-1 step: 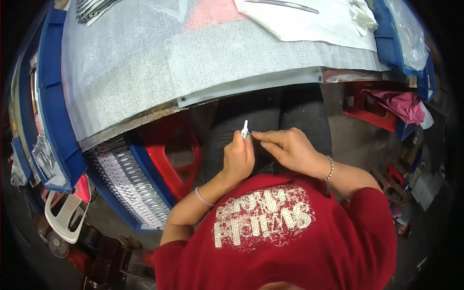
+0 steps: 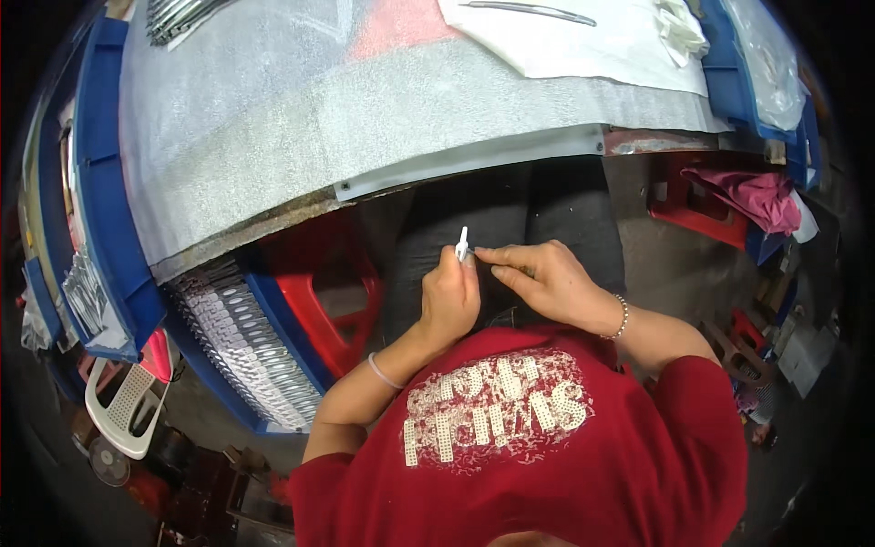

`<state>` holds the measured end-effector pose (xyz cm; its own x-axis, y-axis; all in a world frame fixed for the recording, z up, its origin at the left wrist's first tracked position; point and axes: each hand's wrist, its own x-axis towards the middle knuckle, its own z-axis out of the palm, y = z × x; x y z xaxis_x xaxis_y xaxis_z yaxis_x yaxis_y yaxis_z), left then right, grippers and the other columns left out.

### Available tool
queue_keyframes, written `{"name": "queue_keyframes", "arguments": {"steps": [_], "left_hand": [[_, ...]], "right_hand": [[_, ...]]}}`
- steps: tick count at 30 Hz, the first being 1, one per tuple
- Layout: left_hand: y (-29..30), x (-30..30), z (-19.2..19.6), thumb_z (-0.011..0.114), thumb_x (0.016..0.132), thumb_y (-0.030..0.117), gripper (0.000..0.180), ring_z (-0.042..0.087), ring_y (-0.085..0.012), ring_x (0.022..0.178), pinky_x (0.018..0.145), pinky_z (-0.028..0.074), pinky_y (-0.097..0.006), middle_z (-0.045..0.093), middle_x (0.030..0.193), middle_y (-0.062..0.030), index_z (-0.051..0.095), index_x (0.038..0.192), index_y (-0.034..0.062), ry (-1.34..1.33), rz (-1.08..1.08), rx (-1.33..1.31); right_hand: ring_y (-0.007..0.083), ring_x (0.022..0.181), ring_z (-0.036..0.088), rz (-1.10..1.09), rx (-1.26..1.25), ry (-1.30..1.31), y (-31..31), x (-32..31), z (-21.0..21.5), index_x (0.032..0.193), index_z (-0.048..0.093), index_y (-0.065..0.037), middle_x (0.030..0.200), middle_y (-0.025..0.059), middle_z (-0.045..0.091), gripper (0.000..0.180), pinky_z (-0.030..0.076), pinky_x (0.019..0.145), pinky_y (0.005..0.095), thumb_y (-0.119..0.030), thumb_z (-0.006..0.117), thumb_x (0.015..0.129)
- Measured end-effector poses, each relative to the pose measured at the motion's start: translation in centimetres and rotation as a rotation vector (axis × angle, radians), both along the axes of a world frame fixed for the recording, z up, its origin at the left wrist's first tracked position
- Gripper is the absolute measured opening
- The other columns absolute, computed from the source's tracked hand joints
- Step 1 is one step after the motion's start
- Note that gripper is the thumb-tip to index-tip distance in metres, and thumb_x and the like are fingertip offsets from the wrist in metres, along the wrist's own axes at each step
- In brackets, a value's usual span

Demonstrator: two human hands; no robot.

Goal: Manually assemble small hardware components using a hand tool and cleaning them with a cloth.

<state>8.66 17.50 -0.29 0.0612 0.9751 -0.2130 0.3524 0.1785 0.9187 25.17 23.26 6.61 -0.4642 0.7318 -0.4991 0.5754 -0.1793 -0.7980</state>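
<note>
Over my lap, my left hand is closed around a small white pointed piece, whose narrow tip stands up above the fingers. My right hand comes in from the right, its thumb and forefinger pinched together beside that piece. A thin dark sliver shows between the right fingertips and the white piece; it is too small to name. Both hands are below the near edge of the table, close to my body.
A blue tray of metal parts in rows stands below left, by a red stool. Blue bins line the left. On the table lie white paper and a slim metal piece. Maroon cloth lies on another red stool.
</note>
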Motion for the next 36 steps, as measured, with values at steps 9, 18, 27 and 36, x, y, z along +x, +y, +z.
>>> {"name": "queue_keyframes", "arguments": {"steps": [9,18,27,36], "left_hand": [[0.1,-3.0,3.3,0.039,0.103,0.035,0.038,0.030,-0.0043,0.041,0.038,0.023,-0.020,0.040,0.059,0.0014,0.056,0.103,0.0016,-0.934,0.126,-0.790],[2.8,-4.2,8.9,0.031,0.102,0.024,0.043,0.038,-0.0048,0.043,0.039,0.034,-0.018,0.048,0.064,-0.0027,0.052,0.122,-0.0080,-1.501,0.109,-0.984],[0.8,-3.5,11.3,0.066,0.086,0.005,0.025,0.057,-0.0222,0.059,0.052,0.046,-0.029,0.059,0.079,-0.0128,0.063,0.110,-0.0008,0.149,-0.026,0.315],[-0.8,-3.3,11.5,0.066,0.078,-0.004,0.020,0.058,-0.0334,0.066,0.056,0.047,-0.039,0.055,0.082,-0.0163,0.059,0.096,-0.0024,0.353,-0.066,0.283]], "right_hand": [[0.0356,0.097,0.061,0.203,0.381,-0.139,-2.0,2.7,4.0,0.117,0.061,-0.006,0.107,0.0169,0.062,0.032,0.050,0.082,0.0416,-0.010,0.061,0.085],[0.0401,0.100,0.060,-0.208,1.188,-0.650,13.4,10.9,8.5,0.121,0.058,-0.004,0.119,0.0220,0.056,0.030,0.049,0.085,0.0419,-0.006,0.053,0.091],[0.0309,0.081,0.062,-0.085,1.068,-0.175,11.9,4.7,9.9,0.105,0.062,0.001,0.093,0.0158,0.064,0.022,0.050,0.075,0.0327,0.002,0.057,0.083],[0.0302,0.078,0.062,0.029,0.958,0.009,1.6,-1.4,5.4,0.101,0.064,0.001,0.093,0.0153,0.062,0.033,0.053,0.065,0.0363,0.008,0.065,0.069]]}}
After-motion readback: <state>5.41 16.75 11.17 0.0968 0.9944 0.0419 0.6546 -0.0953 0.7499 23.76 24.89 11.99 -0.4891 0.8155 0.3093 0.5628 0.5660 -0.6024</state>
